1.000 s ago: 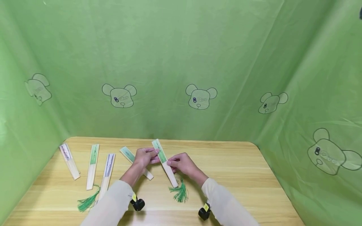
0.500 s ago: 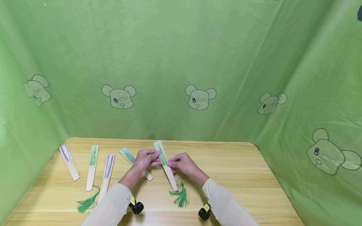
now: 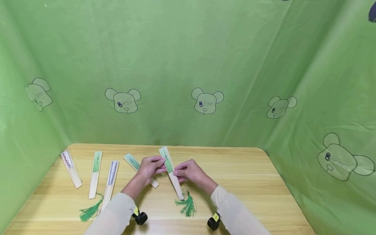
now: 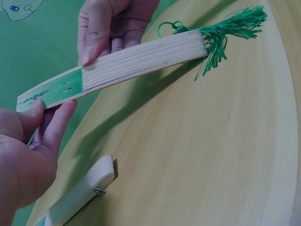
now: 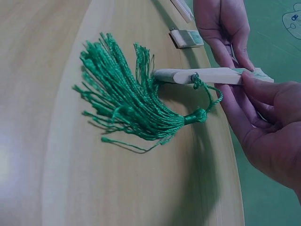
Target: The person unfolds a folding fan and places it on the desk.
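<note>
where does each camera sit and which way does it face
Head: on the head, facing forward and down at the table; left hand, right hand, sleeves show.
Left wrist: on that wrist, facing the held fan; both hands show.
Right wrist: on that wrist, facing the tassel; both hands show.
Wrist views share the held fan and tassel.

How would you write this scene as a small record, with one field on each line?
left grip: pinches held fan by its green part
right grip: holds it where green meets plain
held fan: folded, above the table
tassel: green, corded to held fan's plain end
other fans: four, folded, on the table, left of held fan
backdrop: green, printed with bear-head outlines
</note>
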Demonstrator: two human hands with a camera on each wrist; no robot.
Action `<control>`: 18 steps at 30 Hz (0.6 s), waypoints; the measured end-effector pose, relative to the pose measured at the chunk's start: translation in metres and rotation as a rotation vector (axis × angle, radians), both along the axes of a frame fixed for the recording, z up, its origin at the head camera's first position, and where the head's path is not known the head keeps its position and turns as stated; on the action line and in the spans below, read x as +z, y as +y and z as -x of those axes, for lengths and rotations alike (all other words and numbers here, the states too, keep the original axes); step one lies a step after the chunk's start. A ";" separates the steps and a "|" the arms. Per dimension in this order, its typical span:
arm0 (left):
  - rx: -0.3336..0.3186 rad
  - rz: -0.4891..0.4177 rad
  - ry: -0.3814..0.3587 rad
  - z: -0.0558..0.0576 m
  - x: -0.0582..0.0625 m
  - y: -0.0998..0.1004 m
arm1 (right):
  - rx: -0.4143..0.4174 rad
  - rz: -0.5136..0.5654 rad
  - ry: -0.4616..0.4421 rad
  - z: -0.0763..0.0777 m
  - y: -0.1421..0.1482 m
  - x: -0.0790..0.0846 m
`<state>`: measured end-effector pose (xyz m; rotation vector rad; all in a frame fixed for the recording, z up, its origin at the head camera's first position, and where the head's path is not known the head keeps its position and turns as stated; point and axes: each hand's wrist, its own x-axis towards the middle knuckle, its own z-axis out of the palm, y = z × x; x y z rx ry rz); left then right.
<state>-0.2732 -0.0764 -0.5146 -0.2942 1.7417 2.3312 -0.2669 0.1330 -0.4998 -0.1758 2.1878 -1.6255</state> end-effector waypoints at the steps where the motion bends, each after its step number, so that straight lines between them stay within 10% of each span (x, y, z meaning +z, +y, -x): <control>1: 0.004 0.000 0.002 0.000 0.000 0.000 | 0.001 -0.002 -0.002 -0.001 0.000 0.000; 18: -0.034 0.017 0.054 -0.010 0.005 -0.001 | -0.022 0.011 0.030 -0.018 0.000 0.006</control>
